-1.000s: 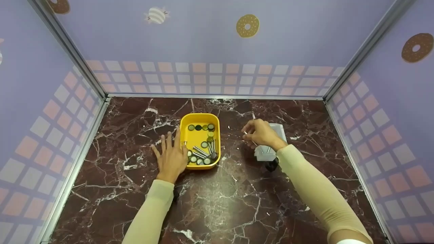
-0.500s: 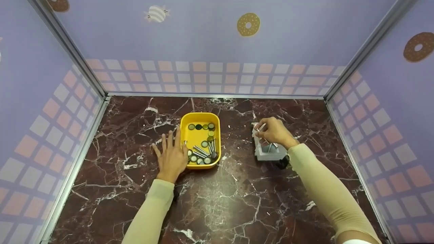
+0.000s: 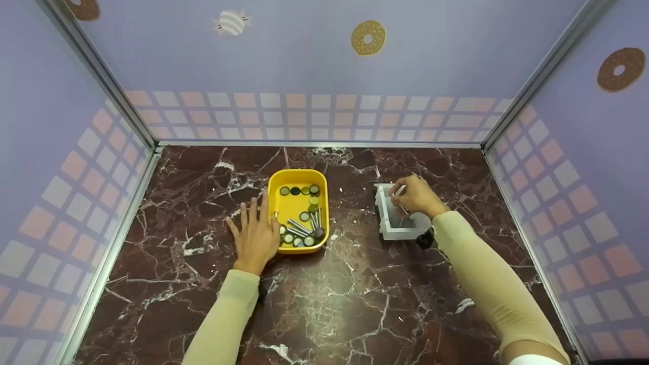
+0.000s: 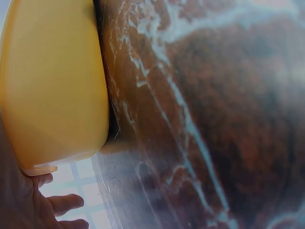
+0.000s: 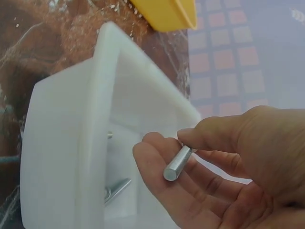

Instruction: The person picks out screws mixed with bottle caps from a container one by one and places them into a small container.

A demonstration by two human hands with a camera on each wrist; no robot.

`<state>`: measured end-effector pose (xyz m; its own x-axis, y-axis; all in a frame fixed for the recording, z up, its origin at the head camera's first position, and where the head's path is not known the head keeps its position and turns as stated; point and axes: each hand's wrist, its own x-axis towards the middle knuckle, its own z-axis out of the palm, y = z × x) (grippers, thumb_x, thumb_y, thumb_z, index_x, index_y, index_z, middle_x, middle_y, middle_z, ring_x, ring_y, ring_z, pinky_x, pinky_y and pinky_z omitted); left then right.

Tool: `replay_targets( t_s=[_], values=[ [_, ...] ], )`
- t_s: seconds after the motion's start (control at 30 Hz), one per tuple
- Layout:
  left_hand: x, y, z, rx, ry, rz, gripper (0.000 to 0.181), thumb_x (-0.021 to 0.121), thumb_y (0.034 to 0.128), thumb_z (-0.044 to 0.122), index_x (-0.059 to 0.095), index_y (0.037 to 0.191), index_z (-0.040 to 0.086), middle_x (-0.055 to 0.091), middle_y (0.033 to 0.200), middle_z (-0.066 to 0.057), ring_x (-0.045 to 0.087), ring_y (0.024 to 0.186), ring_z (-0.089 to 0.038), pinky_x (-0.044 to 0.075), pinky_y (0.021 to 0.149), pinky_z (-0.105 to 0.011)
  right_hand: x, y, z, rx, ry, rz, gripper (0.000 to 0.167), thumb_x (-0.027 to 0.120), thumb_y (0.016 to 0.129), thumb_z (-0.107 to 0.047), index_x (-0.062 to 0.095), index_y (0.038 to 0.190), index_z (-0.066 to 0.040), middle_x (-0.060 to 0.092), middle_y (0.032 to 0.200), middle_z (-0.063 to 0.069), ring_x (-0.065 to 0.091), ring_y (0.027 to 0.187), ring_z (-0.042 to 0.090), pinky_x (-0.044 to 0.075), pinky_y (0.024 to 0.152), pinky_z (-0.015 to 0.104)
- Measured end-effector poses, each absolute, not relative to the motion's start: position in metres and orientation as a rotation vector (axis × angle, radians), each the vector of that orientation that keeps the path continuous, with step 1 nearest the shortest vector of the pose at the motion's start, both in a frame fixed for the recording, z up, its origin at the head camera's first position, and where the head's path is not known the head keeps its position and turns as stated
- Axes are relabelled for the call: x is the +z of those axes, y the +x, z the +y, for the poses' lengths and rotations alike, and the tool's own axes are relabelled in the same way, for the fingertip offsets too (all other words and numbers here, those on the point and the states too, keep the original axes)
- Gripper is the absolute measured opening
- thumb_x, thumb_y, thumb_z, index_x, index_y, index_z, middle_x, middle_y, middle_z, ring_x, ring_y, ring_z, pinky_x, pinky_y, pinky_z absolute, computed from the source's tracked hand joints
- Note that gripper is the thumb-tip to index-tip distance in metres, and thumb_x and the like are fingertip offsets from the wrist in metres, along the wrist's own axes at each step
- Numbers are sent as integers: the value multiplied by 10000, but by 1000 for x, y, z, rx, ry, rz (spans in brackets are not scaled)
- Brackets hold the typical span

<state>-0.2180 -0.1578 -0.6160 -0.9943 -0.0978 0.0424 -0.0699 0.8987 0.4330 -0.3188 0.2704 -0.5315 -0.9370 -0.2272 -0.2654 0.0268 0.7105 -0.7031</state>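
Observation:
In the head view my left hand [image 3: 253,237] rests against the left side of a yellow tray [image 3: 324,178], fingers spread and straight. The left wrist view shows the tray's outer wall [image 4: 55,86] with fingertips beside it. Inside the tray lie several silver bolts [image 3: 299,226] and round caps [image 3: 304,216]. My right hand [image 3: 417,196] is over a white translucent box [image 3: 403,234]. Thumb and fingers pinch a silver bolt [image 5: 177,163], its flat round end showing; its other end is hidden by the thumb. Another metal piece [image 5: 117,191] lies in the box.
The dark red marble tabletop [image 3: 324,304] runs under both containers, with the tray left of the box. Purple patterned walls [image 3: 299,61] enclose the back and sides. A dark object [image 3: 425,239] sits at the right wrist.
My right hand has moved right, from beside the white box's left edge to over its inside, still pinching the bolt. The left hand and the tray have stayed put.

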Motion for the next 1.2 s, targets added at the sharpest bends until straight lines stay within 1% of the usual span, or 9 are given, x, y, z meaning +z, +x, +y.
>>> replay_targets(
  t_s=[0.17,0.33,0.43,0.53,0.63,0.73,0.9,1.07,1.2],
  values=[
    [-616,-218,-157,-680,139,-2994,717,394,1237,413,167,1899,258,272,1937,-217,172,1819,-533,8,1407,-887,-535,-322,273,-939,-156,2623,266,745,1034,-3,797,1284,73,855,1036,331,865,712,285,674,578,273],
    [-616,-219,-158,-688,142,-3003,715,381,1235,415,162,1900,267,265,1940,-216,158,1821,-533,-10,1409,-881,-537,-329,273,-882,-126,2617,283,750,991,40,789,1262,107,840,963,310,769,602,153,682,562,288],
    [-616,-220,-159,-686,144,-3005,716,379,1233,410,162,1900,267,269,1937,-219,157,1819,-539,-12,1409,-882,-538,-333,273,-838,-137,2628,293,758,963,38,795,1245,107,823,862,217,695,565,107,663,541,268],
    [-616,-219,-159,-682,145,-3007,720,386,1230,408,160,1900,268,273,1936,-218,161,1819,-539,-9,1409,-881,-537,-335,272,-770,-166,2651,293,775,963,10,806,1240,98,787,789,124,677,543,96,644,528,250],
    [-617,-219,-158,-682,148,-3011,721,390,1229,411,165,1899,270,271,1938,-212,164,1820,-534,-11,1413,-876,-536,-336,271,-724,-178,2661,294,794,972,-15,815,1244,93,768,772,100,692,528,111,657,539,274],
    [-617,-219,-157,-683,150,-3015,718,390,1231,407,167,1899,268,269,1938,-214,163,1819,-536,-13,1412,-876,-536,-336,270,-695,-176,2653,300,800,988,-25,815,1264,92,803,843,180,716,526,127,686,565,310],
    [-616,-218,-158,-688,154,-3020,720,381,1234,415,147,1901,275,265,1939,-218,161,1820,-535,-6,1414,-875,-540,-339,265,-612,-201,2664,312,753,1005,-13,818,1294,82,825,1099,363,775,555,181,707,592,331],
    [-615,-216,-157,-704,144,-3022,728,376,1234,422,126,1903,280,257,1939,-228,150,1821,-538,-12,1409,-882,-540,-339,262,-528,-271,2717,328,745,994,-5,829,1301,76,811,1234,408,886,783,360,717,639,320],
    [-614,-217,-157,-719,142,-3015,722,377,1233,422,144,1902,276,264,1935,-233,149,1821,-538,-17,1410,-880,-537,-339,262,-517,-303,2749,368,738,949,32,821,1302,100,793,1277,420,892,918,441,742,704,362]
  ],
)
